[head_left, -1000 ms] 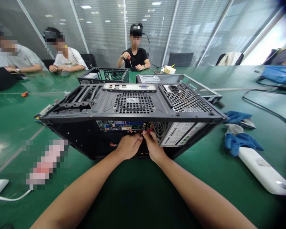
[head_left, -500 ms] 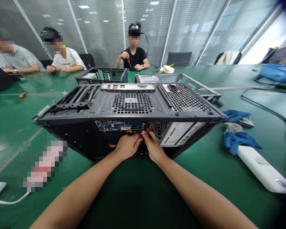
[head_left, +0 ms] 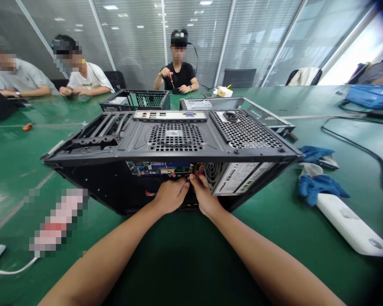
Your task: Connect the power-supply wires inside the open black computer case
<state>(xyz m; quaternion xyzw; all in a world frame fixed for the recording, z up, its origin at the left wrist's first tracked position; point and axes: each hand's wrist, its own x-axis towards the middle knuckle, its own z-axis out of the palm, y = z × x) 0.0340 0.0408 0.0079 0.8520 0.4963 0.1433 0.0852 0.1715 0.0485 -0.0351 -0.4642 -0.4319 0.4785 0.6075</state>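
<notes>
A black computer case (head_left: 175,155) stands on the table before me, its perforated rear panel facing up and its open side toward me. Both hands reach into that opening. My left hand (head_left: 170,194) is closed, fingertips pinched on a thin cable (head_left: 191,174) among red and dark wires. Close beside it, my right hand (head_left: 205,195) pinches the same bundle, thumb and forefinger together; the exact part held is mostly hidden. Behind the hands shows the motherboard (head_left: 153,168). A power supply (head_left: 242,178) with a white label and fan grille sits just right of my right hand.
Two more open cases, one black (head_left: 137,100) and one grey (head_left: 264,114), stand behind. Blue gloves (head_left: 321,185) and a white elongated device (head_left: 354,223) lie at right, a blurred pink item (head_left: 59,223) at left. Across the table a person (head_left: 178,72) holds a screwdriver.
My hands stay at nearly the same spot inside the case, with only tiny finger shifts. The whole view has slid slightly; the case's near left corner appears a little further left.
</notes>
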